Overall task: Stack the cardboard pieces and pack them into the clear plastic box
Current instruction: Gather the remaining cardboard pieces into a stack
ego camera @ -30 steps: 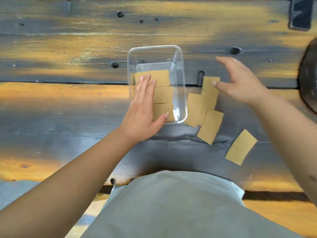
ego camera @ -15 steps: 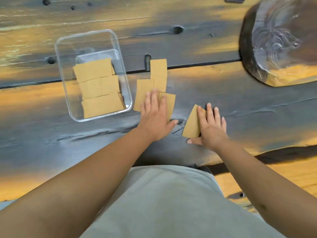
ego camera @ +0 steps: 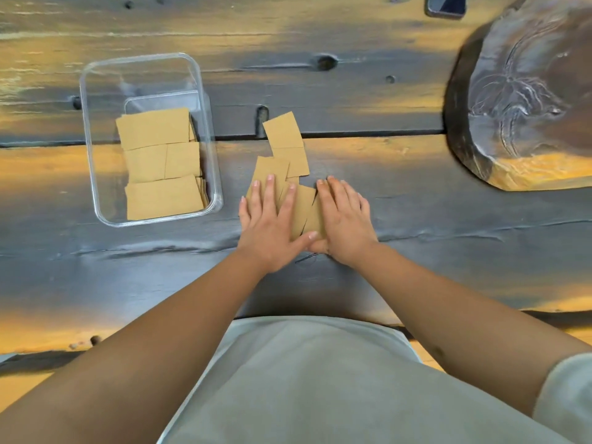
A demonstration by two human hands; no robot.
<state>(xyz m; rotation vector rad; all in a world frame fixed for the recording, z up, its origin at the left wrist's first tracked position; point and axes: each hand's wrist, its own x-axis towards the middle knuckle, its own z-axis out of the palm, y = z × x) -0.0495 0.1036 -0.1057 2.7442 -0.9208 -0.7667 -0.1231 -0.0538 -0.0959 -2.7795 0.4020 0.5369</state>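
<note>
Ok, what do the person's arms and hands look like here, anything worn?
Both forearms are bare, with no gloves, watch or rings visible on the left hand or right hand. A short light grey sleeve covers the right upper arm, matching the grey top.

The clear plastic box [ego camera: 96,161] stands on the table [ego camera: 416,251], to the left of centre. Cardboard pieces [ego camera: 160,161] lie inside it, filling its right and near part in overlapping layers. Just right of the box, loose cardboard pieces [ego camera: 285,145] lie overlapped on the table in a run from far to near. The left hand [ego camera: 272,229] lies flat on the near-left pieces of that run; the right hand [ego camera: 346,225] lies flat on its near-right edge. The thumbs meet at the near side. A carved wooden slab [ego camera: 525,91] sits at the far right, well apart from the pieces. A phone [ego camera: 445,4] lies at the far edge, behind the slab's left side.
</note>
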